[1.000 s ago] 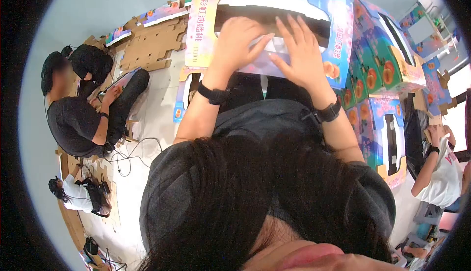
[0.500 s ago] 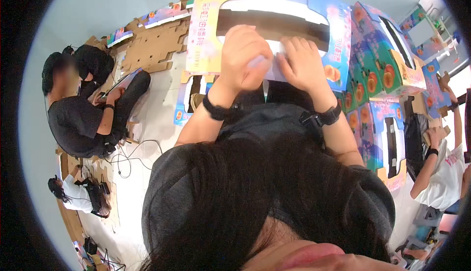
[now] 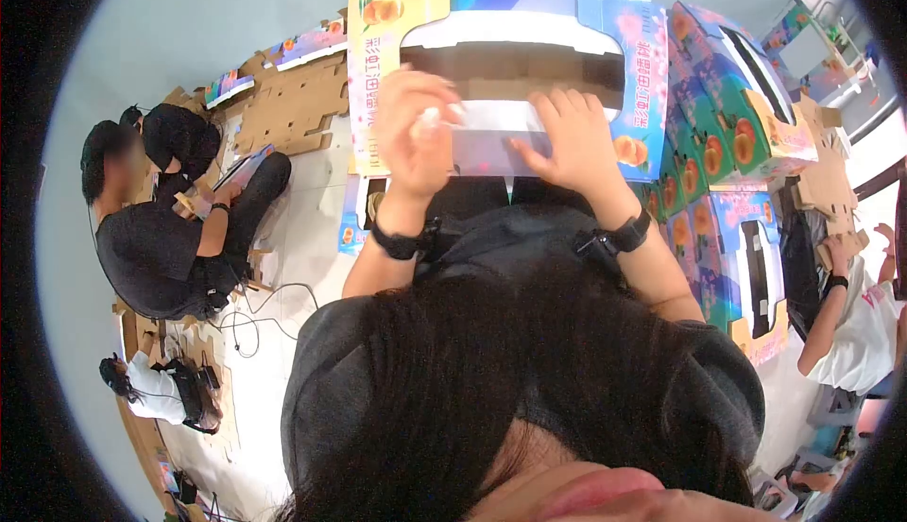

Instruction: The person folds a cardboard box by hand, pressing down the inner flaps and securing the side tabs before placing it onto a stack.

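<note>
A colourful peach-printed carton (image 3: 642, 50) with a long opening in its top lies across my lap. Over its near left part is my left hand (image 3: 416, 139), blurred, its fingers curled round something small and whitish that I cannot make out. My right hand (image 3: 578, 144) rests on the near right edge of the opening, fingers extended and thumb apart, with nothing visible in it. Between the hands runs a pale near flap (image 3: 496, 149). Brown cardboard shows inside the opening.
Finished-looking printed cartons (image 3: 713, 135) are stacked at the right. Flat brown cardboard (image 3: 293, 106) lies at the back left. A person in black (image 3: 151, 239) sits at the left near cables (image 3: 250, 319); another person in white (image 3: 855, 333) is at the right.
My left hand has moved left and slightly down, away from the middle of the opening, and its fist has loosened. My right hand has shifted slightly down. The carton appears a little lower and further left.
</note>
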Tool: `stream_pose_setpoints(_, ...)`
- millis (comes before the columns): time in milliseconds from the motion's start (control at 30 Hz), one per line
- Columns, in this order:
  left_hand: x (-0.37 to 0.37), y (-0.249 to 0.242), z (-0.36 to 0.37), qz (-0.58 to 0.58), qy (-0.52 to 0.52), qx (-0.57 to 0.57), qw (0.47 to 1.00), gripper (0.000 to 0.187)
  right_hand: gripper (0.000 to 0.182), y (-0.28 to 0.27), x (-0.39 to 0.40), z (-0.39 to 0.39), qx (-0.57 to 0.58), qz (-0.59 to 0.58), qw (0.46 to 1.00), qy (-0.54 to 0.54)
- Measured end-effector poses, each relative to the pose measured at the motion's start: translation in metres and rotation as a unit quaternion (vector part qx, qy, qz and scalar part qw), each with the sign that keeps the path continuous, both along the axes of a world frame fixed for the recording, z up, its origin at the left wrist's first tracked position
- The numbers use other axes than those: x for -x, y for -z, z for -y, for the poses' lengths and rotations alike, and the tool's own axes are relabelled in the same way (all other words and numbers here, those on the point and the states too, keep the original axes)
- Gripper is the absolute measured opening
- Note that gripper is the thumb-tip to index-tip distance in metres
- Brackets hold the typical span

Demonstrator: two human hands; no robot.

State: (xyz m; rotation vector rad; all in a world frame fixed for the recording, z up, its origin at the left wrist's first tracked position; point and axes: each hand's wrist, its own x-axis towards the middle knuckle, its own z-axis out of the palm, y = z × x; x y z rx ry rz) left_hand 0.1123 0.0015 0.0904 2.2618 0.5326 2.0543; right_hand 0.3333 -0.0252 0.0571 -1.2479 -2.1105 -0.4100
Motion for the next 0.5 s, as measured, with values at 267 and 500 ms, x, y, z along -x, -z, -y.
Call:
stream_pose_setpoints(267, 0.097, -0.002, 0.013, 0.038, -0.135, 0.191, 0.971, 0.092, 0.063, 0.006, -0.004, 0.020, -0.036, 0.008, 0.999, -0.025)
stream_pose_setpoints(500, 0.138, 0.064, 0.003, 0.063, 0.121, 0.414, 0.900, 0.102, 0.076, 0.011, -0.005, 0.035, -0.050, 0.023, 0.996, -0.074)
